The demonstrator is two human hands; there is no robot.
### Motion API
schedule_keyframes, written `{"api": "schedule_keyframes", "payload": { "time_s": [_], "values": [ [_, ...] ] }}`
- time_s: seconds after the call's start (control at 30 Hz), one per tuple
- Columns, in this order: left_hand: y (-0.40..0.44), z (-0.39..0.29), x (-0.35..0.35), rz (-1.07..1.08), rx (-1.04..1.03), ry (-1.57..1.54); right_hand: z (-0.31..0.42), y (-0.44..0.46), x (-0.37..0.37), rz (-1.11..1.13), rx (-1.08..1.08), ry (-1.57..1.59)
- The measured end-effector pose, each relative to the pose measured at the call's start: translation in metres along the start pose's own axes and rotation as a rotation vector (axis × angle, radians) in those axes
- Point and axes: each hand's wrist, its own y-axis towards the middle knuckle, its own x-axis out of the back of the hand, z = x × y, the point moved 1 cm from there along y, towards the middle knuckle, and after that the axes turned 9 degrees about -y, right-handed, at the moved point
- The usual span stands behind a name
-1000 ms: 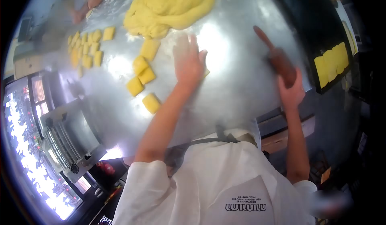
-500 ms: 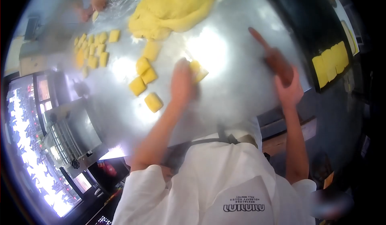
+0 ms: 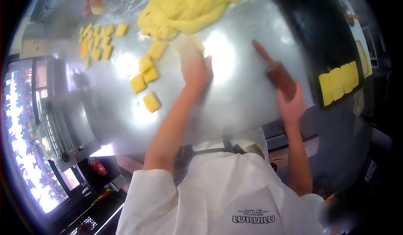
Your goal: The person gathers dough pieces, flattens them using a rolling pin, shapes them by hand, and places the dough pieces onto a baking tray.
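Note:
My right hand [image 3: 291,105] is wrapped round the near end of a wooden rolling pin [image 3: 280,79], whose far handle points up and left over the metal table. My left hand [image 3: 194,65] is at the middle of the table, its fingers smeared by motion and its thumb out to the right. A yellow dough piece [image 3: 199,44] shows at its fingertips, partly hidden by them. Just beyond lies a large mound of yellow dough [image 3: 182,10]. Several cut dough pieces [image 3: 138,84] lie in a loose row left of my left hand.
Smaller dough pieces [image 3: 97,53] are grouped at the far left, near another person's hands [image 3: 97,4]. A black tray [image 3: 304,29] on the right carries several flat yellow sheets [image 3: 339,83]. A metal roller machine [image 3: 63,130] stands left of the table [image 3: 235,105].
My left hand has moved forward towards the dough mound, and the dough piece beside it has shifted the same way. My right hand still grips the rolling pin. The whole view has shifted slightly.

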Motion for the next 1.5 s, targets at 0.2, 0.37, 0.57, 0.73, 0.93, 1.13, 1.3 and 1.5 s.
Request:
{"api": "schedule_keyframes", "payload": {
  "time_s": [0.2, 0.37, 0.57, 0.73, 0.93, 1.13, 1.3, 1.5],
  "values": [
    [-0.095, -0.06, -0.01, 0.151, -0.147, -0.089, -0.01, -0.003, -0.001, 0.04, 0.027, 0.024],
    [-0.103, -0.1, 0.028, 0.186, 0.143, -0.213, -0.019, 0.003, -0.001, 0.179, 0.087, 0.051],
    [-0.071, -0.088, -0.027, 0.249, 0.025, 0.14, -0.012, 0.024, -0.003, 0.252, 0.238, 0.055],
    [-0.071, -0.082, -0.03, 0.164, 0.049, 0.1, 0.008, 0.047, -0.014, 0.316, 0.214, 0.153],
    [-0.092, -0.064, 0.011, -0.285, 0.231, -0.345, 0.063, 0.087, 0.011, 0.591, 0.405, 0.176],
    [-0.117, 0.003, 0.041, -0.07, 0.414, 0.092, 0.141, 0.084, -0.016, 0.749, 0.909, 0.161],
    [-0.084, 0.015, 0.041, -0.005, 0.394, 0.18, 0.171, 0.108, -0.051, 0.653, 0.798, 0.156],
    [-0.132, 0.0, 0.018, -0.112, 0.424, 0.234, 0.132, 0.071, -0.033, 0.57, 0.856, 0.196]
  ]
}}
